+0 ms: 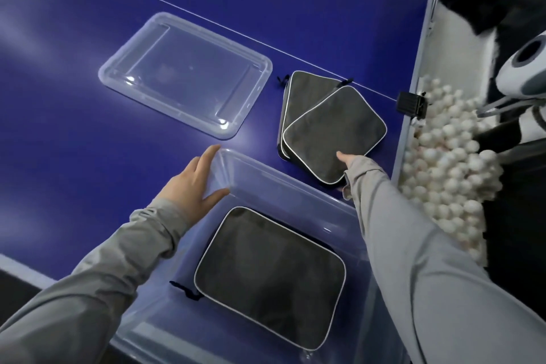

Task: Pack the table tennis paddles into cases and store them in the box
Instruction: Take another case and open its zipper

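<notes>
now left hand (192, 183) flat on box (283, 183) rim corner, fingers straight; right hand (345, 161) on top case (334, 133) edge, grip unclear.

Dark case (270, 275) flat in clear box (295, 186), two cases (328, 127) stacked beside it

Legible text, labels, brands, numbers, signs: none on any surface in view.
</notes>
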Demonstrator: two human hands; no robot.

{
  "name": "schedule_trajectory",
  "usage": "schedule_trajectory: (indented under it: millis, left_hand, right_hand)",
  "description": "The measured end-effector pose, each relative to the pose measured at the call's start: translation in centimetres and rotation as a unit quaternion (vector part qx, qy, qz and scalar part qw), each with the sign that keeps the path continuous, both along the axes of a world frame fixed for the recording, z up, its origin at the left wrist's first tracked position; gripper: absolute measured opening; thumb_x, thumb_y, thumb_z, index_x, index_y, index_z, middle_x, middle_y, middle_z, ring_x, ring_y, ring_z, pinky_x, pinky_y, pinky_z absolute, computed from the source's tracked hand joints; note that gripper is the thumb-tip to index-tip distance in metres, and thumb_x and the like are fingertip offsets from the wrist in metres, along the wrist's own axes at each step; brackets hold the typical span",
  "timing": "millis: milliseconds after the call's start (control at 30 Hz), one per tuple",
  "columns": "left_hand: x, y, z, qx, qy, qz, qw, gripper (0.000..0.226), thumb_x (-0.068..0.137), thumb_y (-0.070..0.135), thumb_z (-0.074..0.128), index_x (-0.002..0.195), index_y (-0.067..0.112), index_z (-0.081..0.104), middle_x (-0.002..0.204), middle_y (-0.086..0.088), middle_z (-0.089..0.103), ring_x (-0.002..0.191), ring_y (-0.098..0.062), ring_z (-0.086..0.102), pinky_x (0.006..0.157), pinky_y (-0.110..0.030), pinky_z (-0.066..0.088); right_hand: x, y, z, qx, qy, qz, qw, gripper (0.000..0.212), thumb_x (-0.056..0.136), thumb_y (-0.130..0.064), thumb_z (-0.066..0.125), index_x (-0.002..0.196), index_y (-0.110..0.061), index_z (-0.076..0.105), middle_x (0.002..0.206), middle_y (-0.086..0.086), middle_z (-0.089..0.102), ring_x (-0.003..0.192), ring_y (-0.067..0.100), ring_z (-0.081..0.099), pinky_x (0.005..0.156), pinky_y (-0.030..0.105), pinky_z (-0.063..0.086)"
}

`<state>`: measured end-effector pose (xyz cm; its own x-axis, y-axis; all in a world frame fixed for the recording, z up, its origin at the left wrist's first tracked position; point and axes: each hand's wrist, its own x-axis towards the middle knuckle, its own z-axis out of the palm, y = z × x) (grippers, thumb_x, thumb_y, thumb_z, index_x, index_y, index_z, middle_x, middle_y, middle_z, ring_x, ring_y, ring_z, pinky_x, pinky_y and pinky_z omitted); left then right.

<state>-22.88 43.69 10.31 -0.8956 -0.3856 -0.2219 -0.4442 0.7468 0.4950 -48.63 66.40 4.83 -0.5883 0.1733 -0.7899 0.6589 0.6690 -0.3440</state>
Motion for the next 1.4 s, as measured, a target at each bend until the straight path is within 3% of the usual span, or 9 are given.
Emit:
schedule_trajectory:
  millis: [100,233,400,767,900,1033,1100,1233,1400]
  left_hand:
    - [0.0,0.0,0.1,-0.007,-0.003,0.000,1.000,0.083,0.083,0.039,0.063,0.148,0.022,0.015,0.133,-0.009,0.046,0.085,-0.040,0.060,0.081,-0.047,0.049]
    - [0.0,0.0,-0.1,-0.017,-0.003,0.000,1.000,0.083,0.083,0.039,0.063,0.149,0.022,0.015,0.135,-0.010,0.045,0.088,-0.041,0.060,0.080,-0.046,0.050]
    - [0.0,0.0,-0.3,-0.015,0.009,-0.006,1.000,0.083,0.084,0.038,0.063,0.149,0.020,0.015,0.137,-0.012,0.044,0.102,-0.043,0.058,0.082,-0.046,0.049]
    - [0.2,-0.6,0.1,0.101,0.114,0.033,0.988,0.054,0.091,0.028,0.057,0.139,0.014,0.038,0.125,-0.012,0.050,0.112,-0.026,0.053,0.096,-0.029,0.038]
    - [-0.3,-2.9,2.3,0.273,0.196,0.182,0.924,0.027,0.097,0.024,0.046,0.118,0.011,0.056,0.112,-0.012,0.060,0.096,-0.020,0.058,0.096,-0.029,0.041]
    - [0.1,-7.7,5.9,0.496,0.199,0.229,0.814,0.026,0.098,0.038,0.038,0.106,0.017,0.050,0.085,-0.003,0.060,0.058,-0.006,0.063,0.058,-0.023,0.049]
    - [1.2,-10.6,6.7,0.554,0.174,0.218,0.785,0.034,0.094,0.047,0.042,0.111,0.018,0.049,0.087,-0.003,0.059,0.059,-0.008,0.062,0.051,-0.018,0.049]
    - [6.2,-16.2,7.2,0.579,0.194,0.199,0.766,0.054,0.086,0.047,0.059,0.124,0.009,0.053,0.110,-0.007,0.064,0.092,-0.020,0.063,0.079,-0.031,0.052]
    - [15.2,-23.3,6.4,0.478,0.244,0.259,0.803,0.045,0.078,0.037,0.071,0.114,0.013,0.055,0.100,0.001,0.067,0.081,-0.010,0.066,0.063,-0.019,0.051]
  right_hand:
    - [-0.4,0.0,-0.8,-0.015,0.009,-0.007,1.000,0.051,0.090,-0.048,0.049,0.067,-0.003,0.043,0.071,0.009,0.048,0.084,0.028,0.053,0.103,0.033,0.037]
    - [-0.4,0.4,-0.3,-0.064,0.085,-0.088,0.990,0.037,0.083,-0.042,0.063,0.089,-0.007,0.052,0.072,0.006,0.048,0.065,0.023,0.049,0.082,0.033,0.043]
    - [-0.3,0.8,2.5,-0.156,0.278,-0.159,0.934,0.047,0.083,-0.020,0.065,0.122,0.001,0.047,0.119,0.015,0.060,0.099,0.027,0.059,0.083,0.030,0.044]
    - [5.6,-1.5,10.2,-0.378,0.333,-0.157,0.849,0.035,0.064,-0.027,0.075,0.095,-0.016,0.065,0.105,0.009,0.069,0.104,0.030,0.064,0.097,0.048,0.048]
    - [9.9,-4.3,12.7,-0.425,0.311,-0.113,0.842,0.028,0.068,-0.021,0.074,0.096,-0.017,0.067,0.098,0.005,0.071,0.096,0.027,0.067,0.092,0.043,0.052]
    - [14.4,-8.6,14.9,-0.419,0.293,-0.035,0.859,0.021,0.084,-0.005,0.062,0.105,-0.009,0.060,0.098,0.009,0.066,0.090,0.024,0.063,0.094,0.039,0.049]
    - [17.0,-11.4,15.8,-0.397,0.289,0.007,0.871,0.031,0.085,-0.005,0.061,0.115,-0.002,0.057,0.099,0.009,0.064,0.088,0.020,0.062,0.087,0.030,0.052]
    - [22.8,-17.7,16.1,-0.408,0.262,0.063,0.872,0.030,0.086,-0.001,0.058,0.115,-0.003,0.055,0.099,0.010,0.064,0.083,0.016,0.062,0.078,0.023,0.053]
    - [30.1,-26.5,13.8,-0.423,0.250,0.116,0.863,0.026,0.083,0.003,0.060,0.099,-0.018,0.055,0.092,-0.004,0.064,0.071,-0.004,0.066,0.066,0.013,0.052]
